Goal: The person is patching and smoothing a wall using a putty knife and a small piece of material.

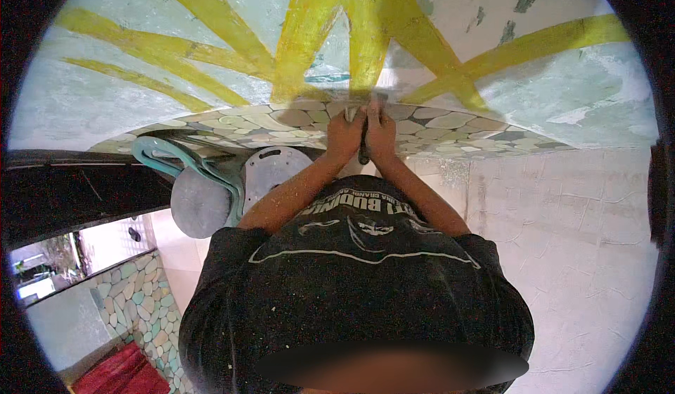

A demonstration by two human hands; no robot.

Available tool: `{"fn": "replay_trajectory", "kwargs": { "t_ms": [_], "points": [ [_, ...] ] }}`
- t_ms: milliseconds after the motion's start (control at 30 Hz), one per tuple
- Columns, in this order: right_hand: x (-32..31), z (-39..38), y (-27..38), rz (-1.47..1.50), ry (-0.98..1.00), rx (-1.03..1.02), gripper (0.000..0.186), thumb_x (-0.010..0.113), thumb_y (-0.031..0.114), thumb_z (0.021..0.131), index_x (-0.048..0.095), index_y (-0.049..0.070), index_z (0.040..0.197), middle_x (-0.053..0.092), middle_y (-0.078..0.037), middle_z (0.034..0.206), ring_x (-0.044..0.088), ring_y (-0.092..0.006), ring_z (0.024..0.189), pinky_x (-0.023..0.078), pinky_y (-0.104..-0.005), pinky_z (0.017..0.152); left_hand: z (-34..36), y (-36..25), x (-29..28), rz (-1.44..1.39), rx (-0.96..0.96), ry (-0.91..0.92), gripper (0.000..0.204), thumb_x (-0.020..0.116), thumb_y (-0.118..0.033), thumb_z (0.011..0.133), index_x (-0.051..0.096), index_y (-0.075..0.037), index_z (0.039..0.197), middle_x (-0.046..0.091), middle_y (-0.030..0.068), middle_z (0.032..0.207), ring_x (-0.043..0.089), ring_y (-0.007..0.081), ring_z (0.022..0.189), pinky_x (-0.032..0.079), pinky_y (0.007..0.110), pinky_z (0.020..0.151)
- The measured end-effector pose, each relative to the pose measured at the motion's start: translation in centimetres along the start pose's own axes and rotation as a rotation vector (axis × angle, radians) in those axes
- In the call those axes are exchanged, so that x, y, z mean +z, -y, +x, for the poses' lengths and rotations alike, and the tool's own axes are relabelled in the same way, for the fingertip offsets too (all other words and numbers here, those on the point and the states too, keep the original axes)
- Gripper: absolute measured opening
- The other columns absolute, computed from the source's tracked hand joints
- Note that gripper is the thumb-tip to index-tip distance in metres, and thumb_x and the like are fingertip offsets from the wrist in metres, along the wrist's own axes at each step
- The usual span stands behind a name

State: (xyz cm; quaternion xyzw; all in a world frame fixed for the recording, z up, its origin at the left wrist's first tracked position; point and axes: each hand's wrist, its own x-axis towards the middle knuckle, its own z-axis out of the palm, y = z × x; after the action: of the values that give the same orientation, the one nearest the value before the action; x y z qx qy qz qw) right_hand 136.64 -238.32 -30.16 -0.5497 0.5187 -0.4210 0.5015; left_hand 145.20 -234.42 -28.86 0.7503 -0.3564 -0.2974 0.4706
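Both my hands are together in front of my chest, at the boundary between a painted wall point(316, 49) and a band of stone mosaic point(443, 121). My right hand point(381, 135) is closed round a dark-handled scraper point(364, 153), whose handle end sticks out below between my hands. A small pale, flat blade shows above the fingers, against the wall's lower edge. My left hand point(343, 139) is closed too and presses against the same handle from the other side. Its fingertips are partly hidden. Wide yellow stripes cross the wall's pale green paint, which is worn in patches.
Left of my left forearm stand a light blue plastic chair point(158, 153) and a pale, rounded seat or board point(278, 165) with slots. Large light tiles point(548, 232) lie to the right. At lower left are a pebble-pattern surface point(140, 292) and a red cloth point(123, 373).
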Motion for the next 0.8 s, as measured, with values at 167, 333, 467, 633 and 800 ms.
{"fn": "replay_trajectory", "kwargs": {
  "t_ms": [167, 333, 467, 633, 800],
  "points": [
    [0.1, 0.5, 1.8, 0.04, -0.022, -0.031, 0.058, 0.048, 0.047, 0.097, 0.065, -0.008, 0.087, 0.063, -0.019, 0.067, 0.058, -0.0188, 0.068, 0.047, -0.0419, 0.065, 0.4, -2.9, -1.4, -0.069, 0.061, 0.035, 0.041, 0.063, -0.036, 0.089, 0.067, 0.005, 0.095, 0.068, 0.0247, 0.082, 0.067, 0.0372, 0.076, 0.05, 0.043, 0.069],
    [0.1, -0.7, 0.1, 0.007, 0.013, 0.048, 0.058, 0.047, 0.046, 0.098, 0.064, -0.009, 0.091, 0.064, -0.022, 0.072, 0.06, -0.0235, 0.07, 0.047, -0.0427, 0.067, -0.1, -0.2, -0.1, -0.028, 0.009, 0.045, 0.039, 0.063, -0.034, 0.089, 0.067, 0.004, 0.096, 0.068, 0.0239, 0.082, 0.067, 0.0372, 0.076, 0.05, 0.043, 0.068],
    [0.1, 0.1, 2.1, 0.067, 0.025, 0.003, 0.057, 0.047, 0.045, 0.098, 0.064, -0.009, 0.094, 0.064, -0.023, 0.075, 0.061, -0.0262, 0.071, 0.046, -0.0421, 0.068, 0.7, -1.7, -0.8, -0.093, 0.11, 0.013, 0.039, 0.062, -0.034, 0.089, 0.068, 0.004, 0.096, 0.068, 0.0249, 0.083, 0.067, 0.0385, 0.076, 0.05, 0.044, 0.068],
    [0.3, -0.6, -0.1, 0.043, -0.019, 0.008, 0.057, 0.049, 0.046, 0.097, 0.064, -0.009, 0.09, 0.064, -0.022, 0.073, 0.061, -0.0246, 0.069, 0.046, -0.0432, 0.065, 0.4, 0.5, 0.0, -0.013, -0.041, 0.1, 0.042, 0.062, -0.037, 0.089, 0.068, 0.004, 0.097, 0.068, 0.0257, 0.084, 0.067, 0.0404, 0.079, 0.051, 0.045, 0.071],
    [0.1, 0.1, 0.3, 0.039, -0.002, 0.04, 0.058, 0.05, 0.047, 0.096, 0.064, -0.008, 0.087, 0.063, -0.023, 0.072, 0.06, -0.0246, 0.066, 0.045, -0.0446, 0.062, 1.1, -1.1, -0.7, -0.029, 0.099, 0.01, 0.044, 0.062, -0.039, 0.089, 0.067, 0.003, 0.1, 0.068, 0.0256, 0.084, 0.068, 0.0403, 0.081, 0.051, 0.044, 0.072]
  ]
}}
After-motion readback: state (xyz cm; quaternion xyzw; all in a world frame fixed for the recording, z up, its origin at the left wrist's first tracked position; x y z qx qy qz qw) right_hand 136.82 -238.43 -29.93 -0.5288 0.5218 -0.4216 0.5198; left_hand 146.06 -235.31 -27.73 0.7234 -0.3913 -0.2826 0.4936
